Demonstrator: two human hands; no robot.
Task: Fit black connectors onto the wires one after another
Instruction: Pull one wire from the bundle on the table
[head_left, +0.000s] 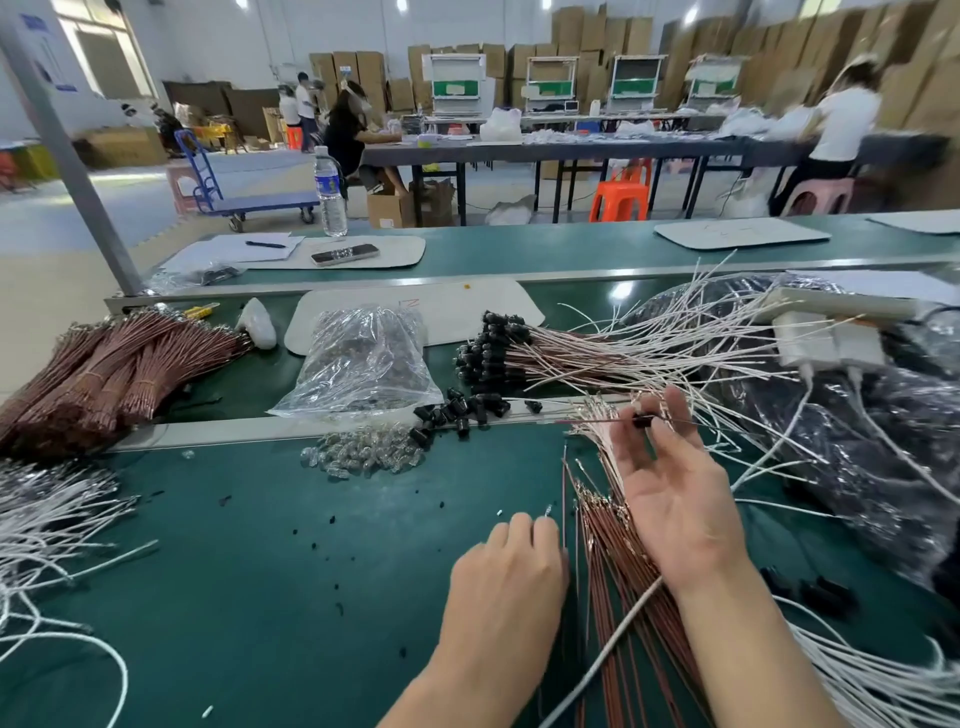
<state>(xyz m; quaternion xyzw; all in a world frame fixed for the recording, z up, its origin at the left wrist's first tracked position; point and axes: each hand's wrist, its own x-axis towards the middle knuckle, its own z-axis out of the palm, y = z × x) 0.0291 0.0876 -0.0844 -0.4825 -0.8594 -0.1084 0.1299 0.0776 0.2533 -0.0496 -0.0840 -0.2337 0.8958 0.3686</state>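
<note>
Black connector (642, 420) sits pinched in grip of right hand (675, 499).

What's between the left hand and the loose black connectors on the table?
Nothing visible. Only bare green tabletop lies between the left hand and the loose black connectors. The clear bulbs sit left of that path, the brown wires right of it.

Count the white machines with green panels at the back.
4, in a row before the boxes: leftmost machine, second machine, third machine, rightmost machine. That area is blurred, so more could be hidden further right.
</note>
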